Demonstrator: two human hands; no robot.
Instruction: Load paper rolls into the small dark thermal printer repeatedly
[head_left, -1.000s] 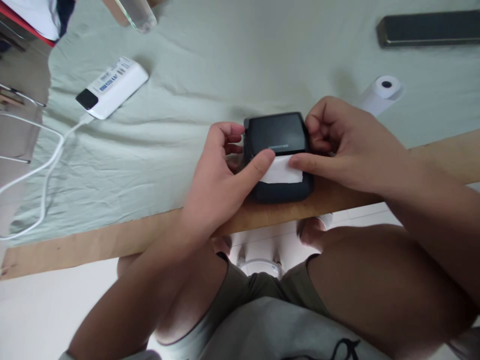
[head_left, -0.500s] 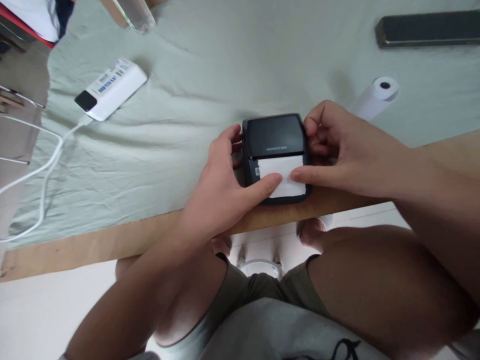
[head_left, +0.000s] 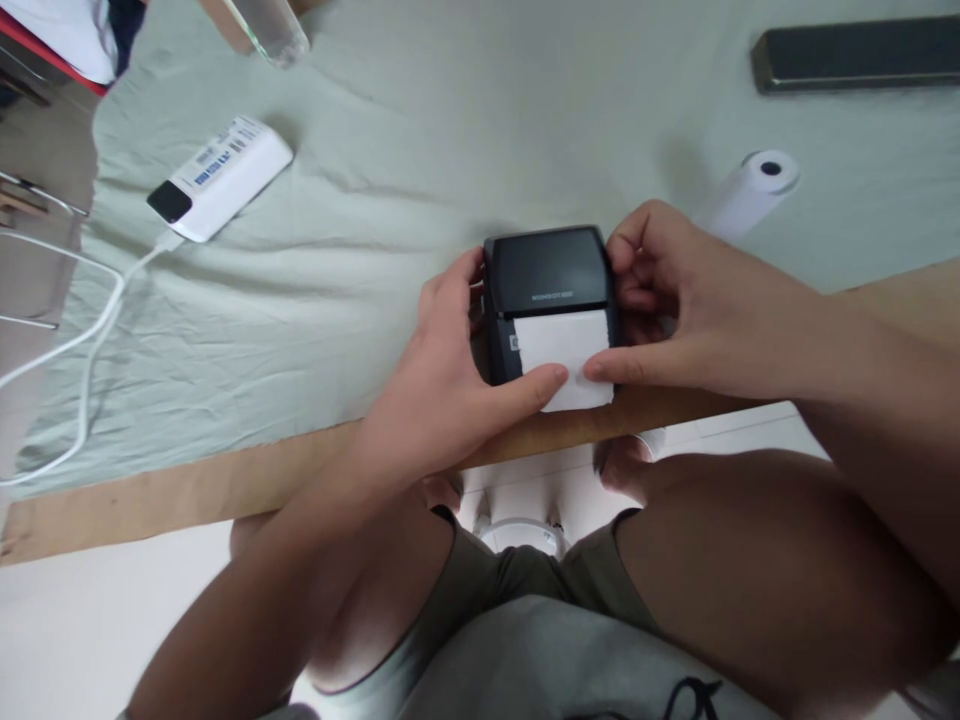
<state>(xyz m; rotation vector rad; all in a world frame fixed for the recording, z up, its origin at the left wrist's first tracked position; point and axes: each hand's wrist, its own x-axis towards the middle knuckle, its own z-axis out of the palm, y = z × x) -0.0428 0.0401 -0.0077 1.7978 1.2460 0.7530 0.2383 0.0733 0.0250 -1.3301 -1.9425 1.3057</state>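
Observation:
A small black receipt printer (head_left: 551, 265) lies at the table's front edge, with a strip of white paper (head_left: 566, 340) coming out of its slot toward me. My left hand (head_left: 461, 350) is around the printer's left side, its thumb resting on the paper. On the other side, my right hand (head_left: 679, 300) has curled fingers against the printer's right edge. The right thumb presses the paper close to the left one. Some fingertips are hidden behind the printer's sides.
A white paper roll (head_left: 742, 200) lies beyond my right hand. A long black case (head_left: 862, 55) is at the back right. At left lies a white power bank (head_left: 232, 185) with a white cable (head_left: 94, 370). A clear container (head_left: 274, 30) stands at the back. Green cloth (head_left: 405, 150) covers the table.
The paper strip has come further out of the printer and now hangs over its front edge. My thumbs have slid slightly with it; both hands stay at the printer's sides.

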